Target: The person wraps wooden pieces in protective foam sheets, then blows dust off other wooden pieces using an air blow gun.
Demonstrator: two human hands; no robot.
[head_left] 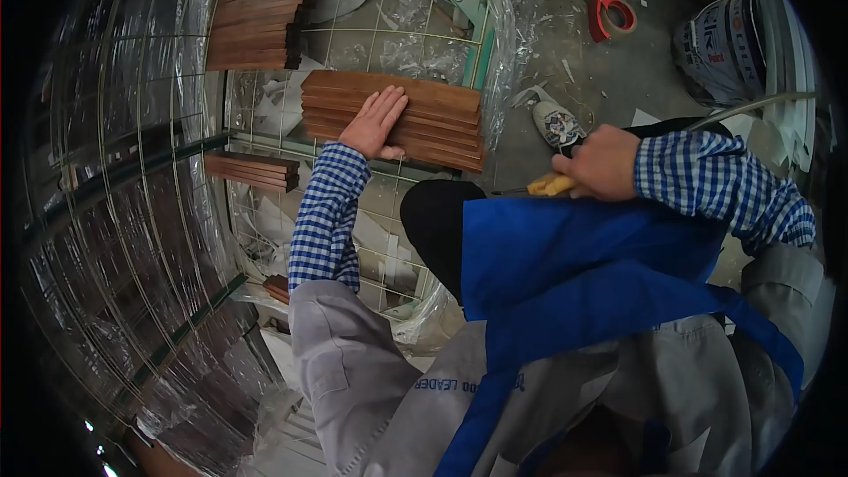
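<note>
My left hand [378,124] lies flat, fingers stretched out, on a stack of reddish-brown wooden boards [442,124]. The stack rests on a wire mesh base inside a cage lined with clear plastic film. Over the blue apron [565,247], my right hand [605,163] is closed around a yellow-handled screwdriver [552,185]. Its thin metal shaft points left, toward the stack but apart from it; the tip is hard to make out. Just beyond that hand, a pale shoe [556,124] with a dark print shows on the floor.
More wooden boards [261,18] stand at the cage's far left, with a smaller bundle [252,170] nearer. Wire mesh wall [106,168] rises on the left. A red tape dispenser [609,13] and a paint bucket [720,49] are on the floor at right. A hose [751,108] crosses there.
</note>
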